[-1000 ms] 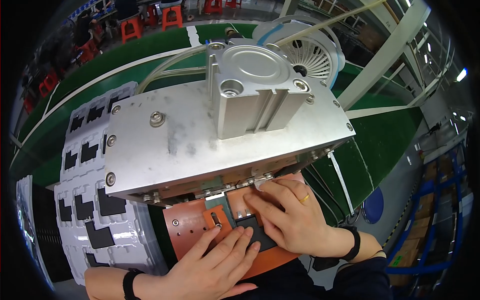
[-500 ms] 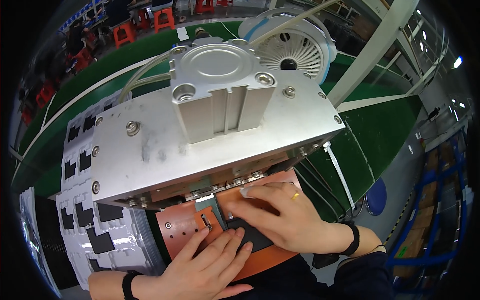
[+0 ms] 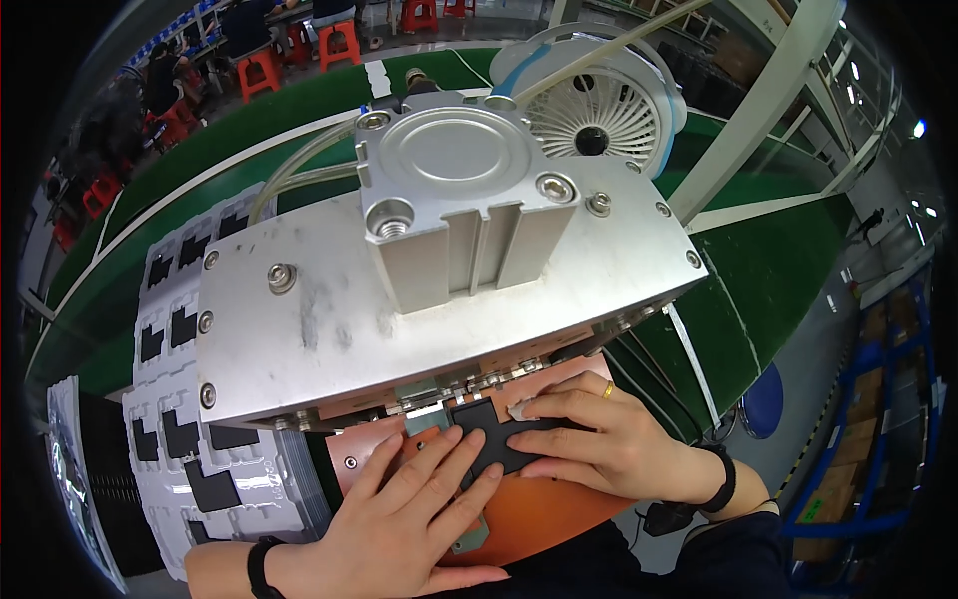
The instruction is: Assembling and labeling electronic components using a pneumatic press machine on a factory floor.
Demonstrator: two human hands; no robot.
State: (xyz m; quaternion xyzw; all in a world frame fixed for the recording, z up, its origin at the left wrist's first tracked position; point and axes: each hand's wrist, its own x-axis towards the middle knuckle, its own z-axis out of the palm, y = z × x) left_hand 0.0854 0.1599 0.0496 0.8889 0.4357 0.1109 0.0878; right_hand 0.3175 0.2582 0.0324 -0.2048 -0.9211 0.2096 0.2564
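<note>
A flat black L-shaped piece [image 3: 487, 429] lies on the orange plate [image 3: 559, 514] just in front of the silver press [image 3: 299, 334]. My left hand [image 3: 414, 509] is open, its fingers spread, with some fingertips resting on the left side of the piece. My right hand [image 3: 604, 439] grips the piece's right part between bent fingers. Something whitish covers the tip of its index finger. A small metal strip [image 3: 427, 421] shows left of the piece, by the press's lower edge. The piece's far edge lies close to the row of metal fittings under the press.
At the left, stacked white trays [image 3: 264, 489] hold several black pieces. A white fan [image 3: 599, 120] stands behind the press on the green surface [image 3: 758, 270]. Blue shelving with boxes [image 3: 848, 439] and a blue stool [image 3: 761, 399] are at the right. Red stools [image 3: 339, 45] stand far back.
The black piece has moved away from me, up to the press's lower edge. My right hand has shifted from the slot area onto the piece's right side. The view has shifted slightly.
</note>
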